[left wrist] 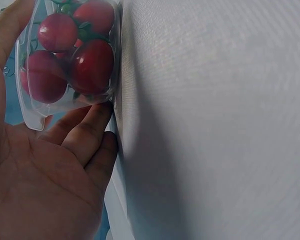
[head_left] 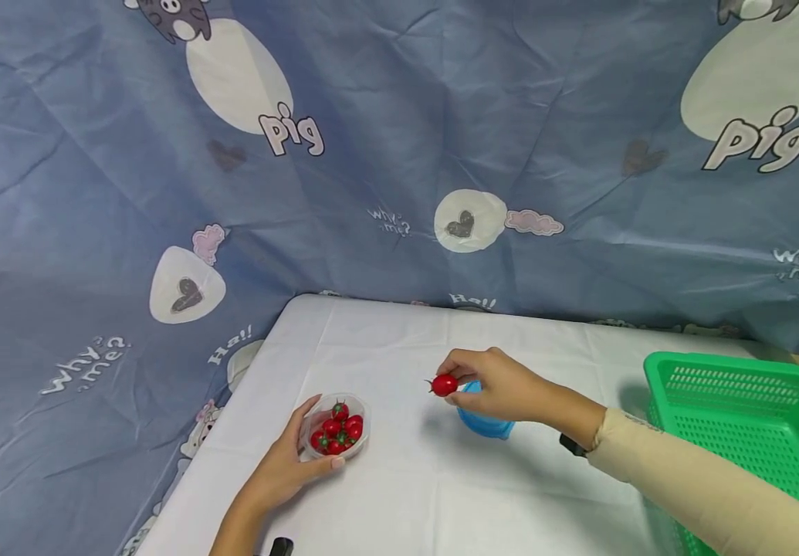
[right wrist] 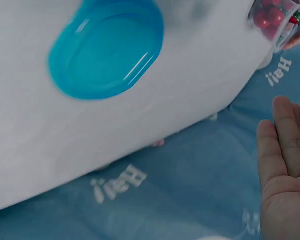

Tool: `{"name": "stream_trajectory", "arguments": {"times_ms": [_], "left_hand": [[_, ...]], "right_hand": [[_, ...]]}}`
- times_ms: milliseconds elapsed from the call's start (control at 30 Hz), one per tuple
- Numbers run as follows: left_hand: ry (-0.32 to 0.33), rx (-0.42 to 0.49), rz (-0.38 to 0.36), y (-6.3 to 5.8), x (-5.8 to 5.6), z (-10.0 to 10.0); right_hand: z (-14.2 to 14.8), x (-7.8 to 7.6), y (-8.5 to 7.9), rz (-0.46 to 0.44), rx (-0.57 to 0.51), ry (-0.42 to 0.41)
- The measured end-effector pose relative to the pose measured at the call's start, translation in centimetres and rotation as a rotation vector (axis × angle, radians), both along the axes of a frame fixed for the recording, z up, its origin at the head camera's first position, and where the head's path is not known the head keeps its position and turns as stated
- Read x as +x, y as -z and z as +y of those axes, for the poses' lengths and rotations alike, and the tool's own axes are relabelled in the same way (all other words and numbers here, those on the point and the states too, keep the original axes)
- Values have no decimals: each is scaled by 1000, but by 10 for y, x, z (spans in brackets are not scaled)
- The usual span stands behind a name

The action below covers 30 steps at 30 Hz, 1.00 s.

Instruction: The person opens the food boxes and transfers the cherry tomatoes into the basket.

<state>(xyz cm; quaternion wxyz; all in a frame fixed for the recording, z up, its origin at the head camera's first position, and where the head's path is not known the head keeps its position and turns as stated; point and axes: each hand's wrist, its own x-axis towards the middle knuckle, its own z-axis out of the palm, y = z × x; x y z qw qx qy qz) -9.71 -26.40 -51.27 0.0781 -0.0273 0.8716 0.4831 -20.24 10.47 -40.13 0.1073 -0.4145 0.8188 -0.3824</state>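
Observation:
Between thumb and fingers, my right hand pinches one red cherry tomato, its stem pointing left. The tomato is in the air just left of a blue bowl, which the hand partly covers in the head view. In the right wrist view the bowl shows no contents. Farther left, my left hand grips a clear plastic container from its left side, thumb near and fingers beyond. Several cherry tomatoes with green stems lie inside the container.
A white cloth covers the table. At the right stands a large green plastic basket, partly behind my right sleeve. A blue printed curtain hangs behind the table and along its left side.

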Motion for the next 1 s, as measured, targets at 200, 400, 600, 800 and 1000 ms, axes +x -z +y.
{"name": "stream_trajectory", "arguments": {"times_ms": [200,400,600,800,1000], "left_hand": [[8,5,2,1,-1,0],[-1,-18,-18,1,0,0],[5,-29,-4,-1,-1,-1],[12,-38,-1,-1,-2,-3],[14,2,-5,1,-1,-5]], "right_hand": [[37,7,-16,-60,-17,104],[69,16,-22,-39,-66,162],[101,30,-24,-58,-127,249],[146,52,-32,-135,-132,414],[193,66,-29,-100,-109,570]]}}
